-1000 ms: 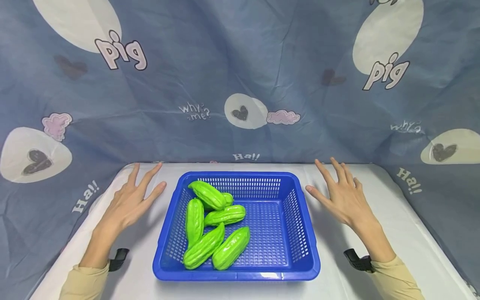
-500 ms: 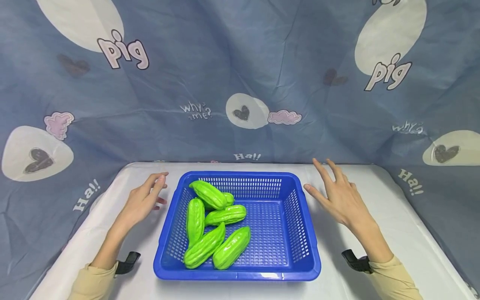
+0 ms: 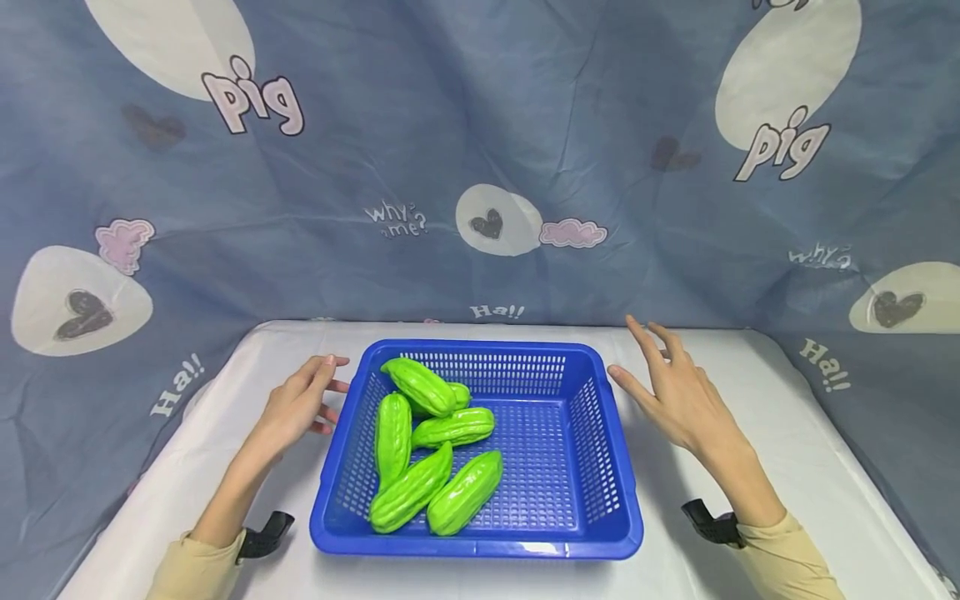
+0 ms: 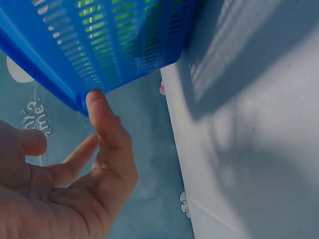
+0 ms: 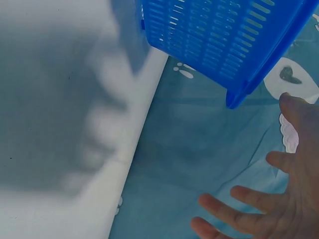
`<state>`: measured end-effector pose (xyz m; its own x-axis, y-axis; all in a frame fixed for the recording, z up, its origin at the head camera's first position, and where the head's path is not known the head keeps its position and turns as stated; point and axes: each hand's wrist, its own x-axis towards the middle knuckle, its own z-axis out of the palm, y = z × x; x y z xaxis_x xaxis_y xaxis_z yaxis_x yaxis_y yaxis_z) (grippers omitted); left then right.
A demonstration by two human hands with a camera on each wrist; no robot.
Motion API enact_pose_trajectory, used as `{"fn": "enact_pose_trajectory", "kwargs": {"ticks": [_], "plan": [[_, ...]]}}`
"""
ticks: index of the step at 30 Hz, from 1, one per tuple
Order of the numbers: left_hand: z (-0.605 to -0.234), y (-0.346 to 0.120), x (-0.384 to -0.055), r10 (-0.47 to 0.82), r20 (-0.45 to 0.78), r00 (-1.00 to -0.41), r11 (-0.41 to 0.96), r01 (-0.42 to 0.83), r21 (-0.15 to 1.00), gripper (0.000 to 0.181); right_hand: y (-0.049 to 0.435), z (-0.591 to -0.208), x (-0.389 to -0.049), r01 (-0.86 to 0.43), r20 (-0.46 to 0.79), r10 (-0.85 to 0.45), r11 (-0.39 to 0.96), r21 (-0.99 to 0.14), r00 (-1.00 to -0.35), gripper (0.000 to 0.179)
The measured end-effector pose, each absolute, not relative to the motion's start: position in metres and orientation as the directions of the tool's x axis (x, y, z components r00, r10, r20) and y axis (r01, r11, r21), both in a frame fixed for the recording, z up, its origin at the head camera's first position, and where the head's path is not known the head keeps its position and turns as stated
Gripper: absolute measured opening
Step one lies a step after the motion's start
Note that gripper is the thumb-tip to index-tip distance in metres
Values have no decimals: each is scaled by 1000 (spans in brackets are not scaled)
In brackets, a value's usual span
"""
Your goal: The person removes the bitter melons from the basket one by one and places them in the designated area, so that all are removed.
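Beige sleeves point(image 3: 187, 571) are showing left and right of the blue plastic basket point(image 3: 480, 547), a black wrist fitting point(image 3: 266, 535) sitting by each cuff. Toward the basket's front left, two ribbed green bitter gourds point(image 3: 465, 493) are lying aslant; a third gourd point(image 3: 392, 437) is lying along its left wall and a fourth gourd point(image 3: 453, 427) crosswise near its middle. The basket's walls are probably keeping them gathered.

Outside the basket's left rim, the left grip point(image 3: 296, 402) is hovering, fingers loosely bent and holding nothing; I cannot tell whether a fingertip is touching. Off its right rim, the right grip point(image 3: 682, 396) is hovering, fingers spread, also holding nothing. They are likely mirroring each other because the basket is presenting matching side rims.

So the basket is resting between both grips, its gourds lying nearer the left one. At its back left, a fifth gourd point(image 3: 420, 386) is overlapping a partly hidden sixth gourd point(image 3: 461, 394). Behind the basket, printed blue-grey cloth point(image 3: 420, 275) is hanging beyond the white tabletop point(image 3: 810, 433).
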<state>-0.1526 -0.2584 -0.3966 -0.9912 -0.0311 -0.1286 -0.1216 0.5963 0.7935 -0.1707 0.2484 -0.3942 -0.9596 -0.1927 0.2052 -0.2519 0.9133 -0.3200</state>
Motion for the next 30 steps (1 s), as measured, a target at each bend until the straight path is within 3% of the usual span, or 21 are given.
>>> {"fn": "enact_pose_trajectory", "kwargs": {"ticks": [30], "plan": [[-403, -235, -122, -177, -113, -978, 575, -196, 794, 55, 239, -402, -171, -277, 190, -222, 897, -345, -956, 76]]}}
